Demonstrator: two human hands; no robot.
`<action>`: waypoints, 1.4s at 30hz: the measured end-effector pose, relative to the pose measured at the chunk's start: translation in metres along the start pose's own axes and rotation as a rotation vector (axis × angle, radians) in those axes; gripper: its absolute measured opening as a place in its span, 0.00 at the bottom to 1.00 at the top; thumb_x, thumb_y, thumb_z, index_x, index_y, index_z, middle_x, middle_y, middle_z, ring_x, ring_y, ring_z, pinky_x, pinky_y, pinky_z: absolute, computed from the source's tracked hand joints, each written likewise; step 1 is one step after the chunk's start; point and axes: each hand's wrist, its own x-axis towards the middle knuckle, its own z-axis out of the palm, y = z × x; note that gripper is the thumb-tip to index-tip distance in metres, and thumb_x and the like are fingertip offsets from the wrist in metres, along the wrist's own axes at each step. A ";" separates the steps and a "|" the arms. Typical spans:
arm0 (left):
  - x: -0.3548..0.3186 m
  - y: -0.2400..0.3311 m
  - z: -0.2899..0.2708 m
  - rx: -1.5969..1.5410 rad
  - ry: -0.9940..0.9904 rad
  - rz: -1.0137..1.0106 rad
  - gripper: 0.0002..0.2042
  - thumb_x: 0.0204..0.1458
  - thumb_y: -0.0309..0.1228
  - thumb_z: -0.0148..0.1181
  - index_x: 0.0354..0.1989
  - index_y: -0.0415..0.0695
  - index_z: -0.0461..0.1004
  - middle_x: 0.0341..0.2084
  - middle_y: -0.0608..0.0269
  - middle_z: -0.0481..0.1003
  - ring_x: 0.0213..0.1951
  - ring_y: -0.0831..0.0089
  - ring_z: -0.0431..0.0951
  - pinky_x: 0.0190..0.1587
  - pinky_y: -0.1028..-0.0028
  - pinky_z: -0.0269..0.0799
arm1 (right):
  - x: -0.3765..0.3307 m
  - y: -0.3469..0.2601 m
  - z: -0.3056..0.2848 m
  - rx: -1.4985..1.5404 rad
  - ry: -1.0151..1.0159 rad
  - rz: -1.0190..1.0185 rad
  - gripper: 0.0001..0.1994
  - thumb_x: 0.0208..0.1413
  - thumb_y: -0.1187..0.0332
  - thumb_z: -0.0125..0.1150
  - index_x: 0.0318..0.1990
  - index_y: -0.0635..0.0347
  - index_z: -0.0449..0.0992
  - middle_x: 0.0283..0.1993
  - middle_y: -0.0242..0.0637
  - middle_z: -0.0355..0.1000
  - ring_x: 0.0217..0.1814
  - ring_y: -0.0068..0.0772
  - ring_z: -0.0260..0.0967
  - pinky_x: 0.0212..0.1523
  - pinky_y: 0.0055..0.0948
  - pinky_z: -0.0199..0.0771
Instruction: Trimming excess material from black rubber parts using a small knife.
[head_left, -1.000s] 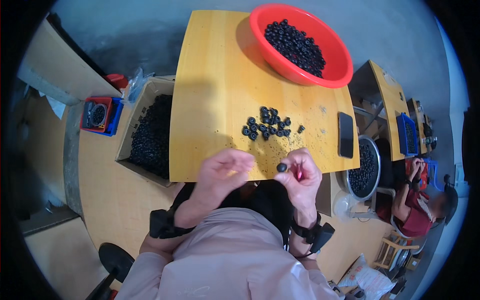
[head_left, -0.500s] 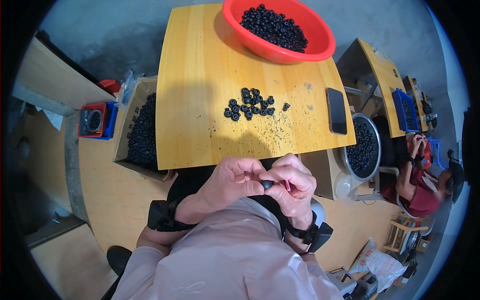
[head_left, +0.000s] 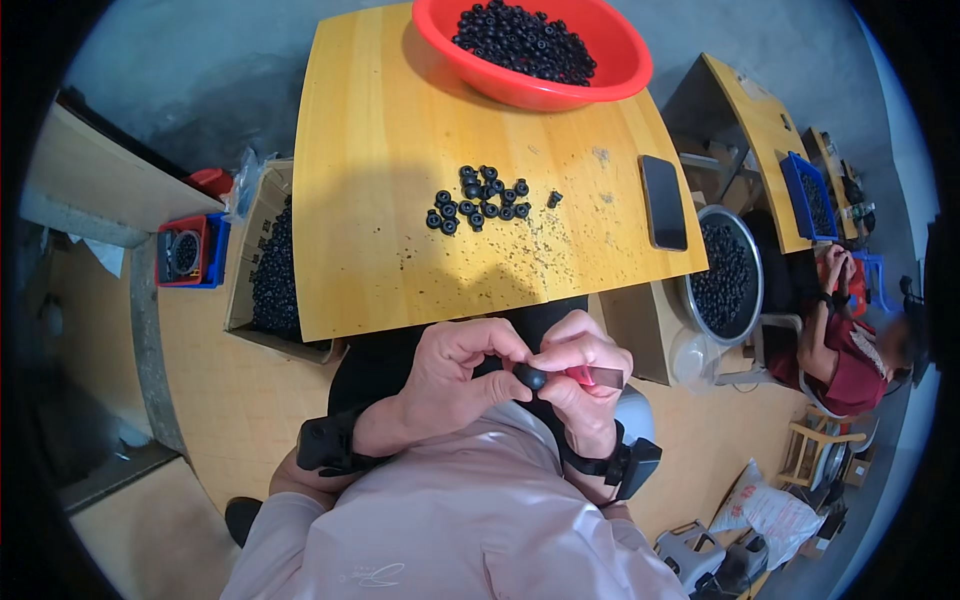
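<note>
Close to my body, just in front of the table edge, both hands meet around one small round black part that looks like rubber. My left hand pinches it between thumb and fingertips from the left. My right hand steadies the same part with thumb and forefinger. A small tool, pink with a flat grey piece like a blade, also lies in the right hand's curled fingers. On the wooden table beyond, several similar black parts form a loose cluster, with one part apart to the right.
A red basin of black parts stands at the far side of the table. A phone lies near its right edge. Black crumbs dot the tabletop. A carton and a metal bowl hold more parts. Another person sits at right.
The black part shows more of its rounded side between my fingers. The tool's flat grey piece has turned into sight. The whole view has shifted slightly.
</note>
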 end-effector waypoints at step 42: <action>0.011 0.000 0.008 -0.325 0.123 -0.137 0.11 0.48 0.33 0.59 0.30 0.39 0.67 0.24 0.64 0.67 0.28 0.77 0.67 0.32 0.79 0.61 | -0.015 -0.009 -0.015 -0.127 0.086 0.058 0.15 0.54 0.62 0.52 0.41 0.67 0.65 0.30 0.36 0.65 0.27 0.20 0.59 0.29 0.18 0.58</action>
